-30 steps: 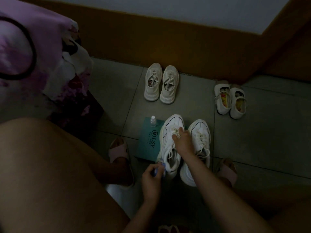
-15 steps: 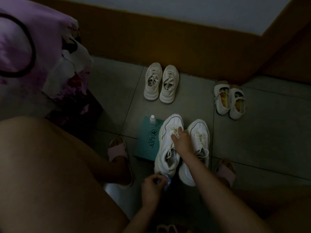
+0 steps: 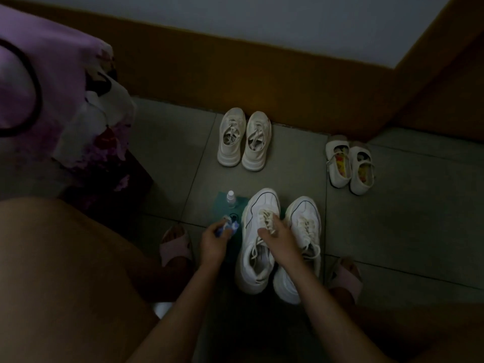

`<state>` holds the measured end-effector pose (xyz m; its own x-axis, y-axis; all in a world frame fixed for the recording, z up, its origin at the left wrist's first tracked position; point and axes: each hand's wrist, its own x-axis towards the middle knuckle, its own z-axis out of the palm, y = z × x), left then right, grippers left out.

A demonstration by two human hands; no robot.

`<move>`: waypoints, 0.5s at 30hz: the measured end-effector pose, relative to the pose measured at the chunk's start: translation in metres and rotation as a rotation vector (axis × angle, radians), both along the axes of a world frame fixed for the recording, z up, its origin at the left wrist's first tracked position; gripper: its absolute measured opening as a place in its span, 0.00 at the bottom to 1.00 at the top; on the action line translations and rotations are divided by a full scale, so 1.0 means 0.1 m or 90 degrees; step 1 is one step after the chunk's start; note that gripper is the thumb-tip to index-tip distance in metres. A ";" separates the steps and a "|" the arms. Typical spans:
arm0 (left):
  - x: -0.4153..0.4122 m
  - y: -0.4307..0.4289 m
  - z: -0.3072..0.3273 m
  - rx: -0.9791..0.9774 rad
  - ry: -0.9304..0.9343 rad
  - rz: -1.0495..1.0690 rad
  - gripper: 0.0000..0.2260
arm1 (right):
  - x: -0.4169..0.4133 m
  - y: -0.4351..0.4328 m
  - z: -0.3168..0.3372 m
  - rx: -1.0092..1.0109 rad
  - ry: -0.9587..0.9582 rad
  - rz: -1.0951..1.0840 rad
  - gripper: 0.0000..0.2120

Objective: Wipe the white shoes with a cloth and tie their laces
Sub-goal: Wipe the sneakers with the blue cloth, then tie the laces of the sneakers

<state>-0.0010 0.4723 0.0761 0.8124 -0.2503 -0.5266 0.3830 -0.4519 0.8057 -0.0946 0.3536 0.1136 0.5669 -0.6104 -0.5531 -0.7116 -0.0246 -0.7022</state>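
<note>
Left hand [image 3: 214, 241]: fingers curled round a small blue-and-white cloth [image 3: 231, 226], bunched and sticking out past the fingertips. The hand is just beside the left shoe [image 3: 247, 260], on its outer side. Contact between cloth and shoe cannot be confirmed.

Right hand [image 3: 279, 238]: placed on top of the left shoe, over the laces [image 3: 265, 217]. The thumb lies on one side of the lacing and the fingers curve over the other. Whether the fingers pinch the laces or only rest on them cannot be told. The forearm crosses the heel of the right shoe [image 3: 303, 214].

Shoes: both white, standing upright side by side on the tile floor [image 3: 392, 218], toes pointing away from the person, sides touching or nearly so. Laces on both lie loose and untied.

Adjacent items: a small clear bottle [image 3: 231, 199] stands on a teal box [image 3: 220, 201] just left of the left shoe's toe.

Further out: a second pair of lace-up sneakers [image 3: 243, 141] stands near the brown wall base [image 3: 235, 74]. A pair of strapped flats [image 3: 349, 166] stands to the right of it.

The person's feet, in pink slippers [image 3: 174, 247], flank the shoes. A purple floral bedcover [image 3: 65, 87] occupies the left edge.
</note>
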 end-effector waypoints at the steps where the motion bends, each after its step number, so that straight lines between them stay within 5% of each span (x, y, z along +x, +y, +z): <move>1: 0.04 -0.03 0.01 -0.009 -0.002 -0.030 0.13 | -0.04 0.03 0.02 0.008 -0.007 -0.007 0.30; 7: 0.11 -0.03 -0.04 -0.010 -0.003 -0.152 0.14 | -0.17 0.09 0.12 0.022 -0.048 -0.031 0.24; 12: 0.08 -0.05 0.12 0.074 -0.218 -0.166 0.09 | -0.27 0.09 0.14 -0.023 -0.076 -0.054 0.19; 15: 0.02 -0.20 0.30 -0.001 -0.215 -0.301 0.07 | -0.29 0.10 0.15 -0.083 -0.075 -0.037 0.19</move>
<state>0.0012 0.4520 0.1062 0.7349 -0.6276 -0.2570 -0.1393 -0.5106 0.8485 -0.1232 0.3637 0.1281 0.5843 -0.7061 -0.4000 -0.6281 -0.0813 -0.7739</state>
